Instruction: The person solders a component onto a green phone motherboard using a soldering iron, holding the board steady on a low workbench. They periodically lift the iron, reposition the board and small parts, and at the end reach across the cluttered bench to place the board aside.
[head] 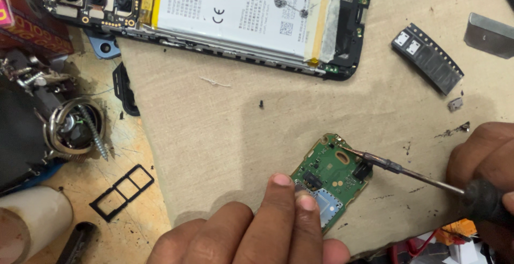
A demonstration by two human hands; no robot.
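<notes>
A beige work mat (214, 135) is covering most of the bench, with bare scratched wood (134, 216) showing at its left edge. At the top an opened smartphone (214, 12) is lying face down, its white battery (241, 12) exposed. A black SIM tray (122, 190) and a long screw (95, 133) are resting on the wood; a strip of small connectors (427, 57) is lying upper right.

Near the mat's lower edge, the left hand (251, 232) is pressing two fingertips (281, 181) together onto a small green circuit board (331, 178), pinning it flat. The right hand (482, 173) is clamped around a soldering iron (407, 172), whose tip is touching the board's upper corner. The step appears to be soldering work on that corner; the next move is likely calling for a steady board and brief, precise tip contact.
</notes>
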